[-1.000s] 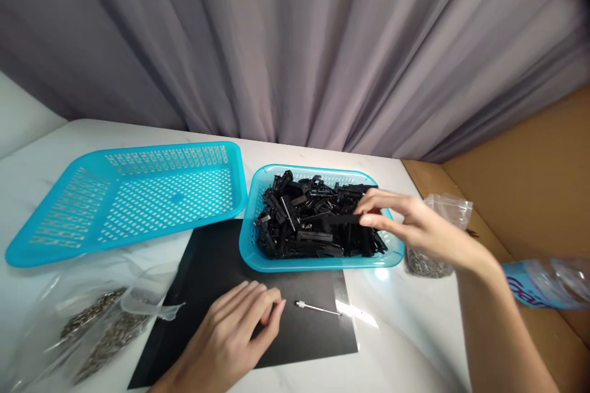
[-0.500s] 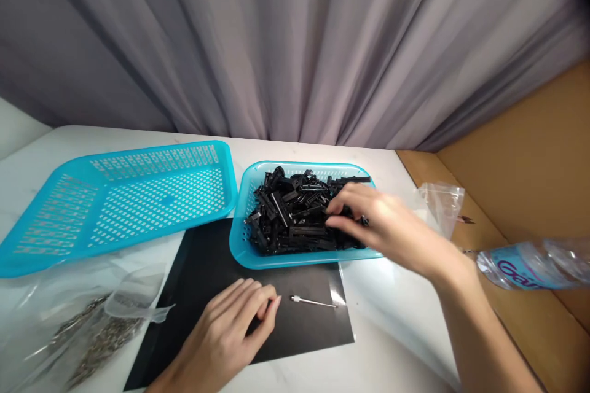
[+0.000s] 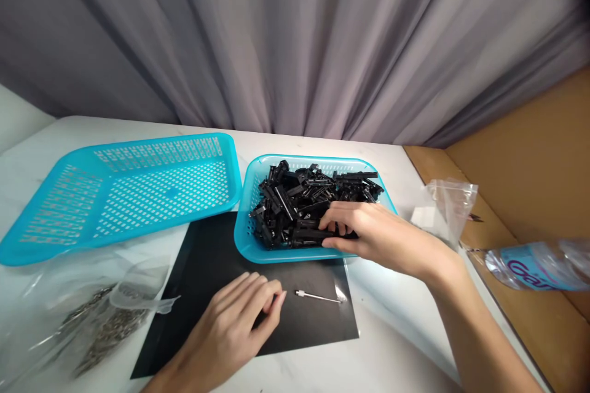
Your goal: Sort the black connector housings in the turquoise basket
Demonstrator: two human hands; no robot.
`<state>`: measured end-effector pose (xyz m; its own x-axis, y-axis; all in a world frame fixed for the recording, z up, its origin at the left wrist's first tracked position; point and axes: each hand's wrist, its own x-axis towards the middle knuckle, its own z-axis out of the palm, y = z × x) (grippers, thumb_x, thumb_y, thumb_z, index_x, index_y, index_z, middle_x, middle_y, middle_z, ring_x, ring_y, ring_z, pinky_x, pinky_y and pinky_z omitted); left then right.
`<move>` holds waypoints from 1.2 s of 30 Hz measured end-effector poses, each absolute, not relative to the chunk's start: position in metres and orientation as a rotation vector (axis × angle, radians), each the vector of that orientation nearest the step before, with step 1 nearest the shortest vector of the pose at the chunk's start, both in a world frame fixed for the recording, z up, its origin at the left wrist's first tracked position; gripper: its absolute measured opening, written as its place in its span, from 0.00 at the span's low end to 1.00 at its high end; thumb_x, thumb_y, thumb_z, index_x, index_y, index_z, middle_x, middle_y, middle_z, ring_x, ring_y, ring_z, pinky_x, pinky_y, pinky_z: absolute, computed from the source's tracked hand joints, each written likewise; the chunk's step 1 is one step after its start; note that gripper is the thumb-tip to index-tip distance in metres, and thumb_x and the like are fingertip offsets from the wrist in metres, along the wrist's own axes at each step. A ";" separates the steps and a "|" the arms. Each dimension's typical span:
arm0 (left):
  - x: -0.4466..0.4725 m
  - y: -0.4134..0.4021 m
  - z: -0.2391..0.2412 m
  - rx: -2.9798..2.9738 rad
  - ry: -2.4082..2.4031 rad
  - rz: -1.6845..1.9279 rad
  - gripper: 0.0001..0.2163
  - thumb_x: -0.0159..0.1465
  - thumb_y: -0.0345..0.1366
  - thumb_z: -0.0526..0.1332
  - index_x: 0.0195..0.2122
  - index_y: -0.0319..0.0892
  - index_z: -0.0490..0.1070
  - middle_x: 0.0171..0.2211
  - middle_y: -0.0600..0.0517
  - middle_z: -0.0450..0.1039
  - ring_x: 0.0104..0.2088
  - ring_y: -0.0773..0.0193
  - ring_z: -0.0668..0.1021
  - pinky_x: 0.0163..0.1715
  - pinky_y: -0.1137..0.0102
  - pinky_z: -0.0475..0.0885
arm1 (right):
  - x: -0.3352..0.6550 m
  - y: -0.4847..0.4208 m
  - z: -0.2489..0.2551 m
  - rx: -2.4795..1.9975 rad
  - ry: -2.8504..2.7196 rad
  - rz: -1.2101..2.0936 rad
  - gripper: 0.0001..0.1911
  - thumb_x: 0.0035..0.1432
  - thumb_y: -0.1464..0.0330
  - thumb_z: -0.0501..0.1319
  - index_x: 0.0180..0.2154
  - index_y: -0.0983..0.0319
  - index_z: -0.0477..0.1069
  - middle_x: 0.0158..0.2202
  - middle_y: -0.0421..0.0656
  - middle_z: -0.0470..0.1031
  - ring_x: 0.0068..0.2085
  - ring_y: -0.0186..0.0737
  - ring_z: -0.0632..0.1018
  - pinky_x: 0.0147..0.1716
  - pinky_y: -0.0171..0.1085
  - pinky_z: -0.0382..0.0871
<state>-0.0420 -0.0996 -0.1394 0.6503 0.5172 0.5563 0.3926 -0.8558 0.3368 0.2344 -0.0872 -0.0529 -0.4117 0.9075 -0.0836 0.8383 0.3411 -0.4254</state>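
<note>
My right hand (image 3: 364, 228) reaches into the front right of a blue basket (image 3: 246, 252) piled with black plastic parts (image 3: 281, 199). Its thumb and fingers close on a long black plastic part (image 3: 308, 234) at the near side of the pile; the fingertips are partly hidden. My left hand (image 3: 244, 313) rests on a black sheet (image 3: 203, 258) with its fingers curled and the thumb against the forefinger, and I see nothing in it. Just right of it lies a thin metal pin with a wider end (image 3: 318, 296), touched by neither hand.
A second blue basket (image 3: 170, 193), without parts in it, sits at the left. In front of it lies a clear bag of small metal pieces (image 3: 108, 331), a plastic scoop (image 3: 142, 301) on top. At the right are a small clear bag (image 3: 454, 209), a water bottle (image 3: 530, 265) and cardboard (image 3: 520, 141).
My right hand has moved down and nearer, from above the middle of the pile to a part at its near side. The left hand keeps its pose; the view has shifted slightly.
</note>
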 end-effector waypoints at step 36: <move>-0.044 -0.099 -0.148 2.679 0.739 0.926 0.07 0.70 0.21 0.58 0.39 0.40 0.67 0.29 0.55 0.68 0.30 0.65 0.72 0.38 0.67 0.68 | 0.226 -0.074 -0.062 -1.368 -2.438 0.791 0.11 0.75 0.62 0.54 0.48 0.58 0.73 0.48 0.43 0.74 0.46 0.38 0.76 0.45 0.37 0.69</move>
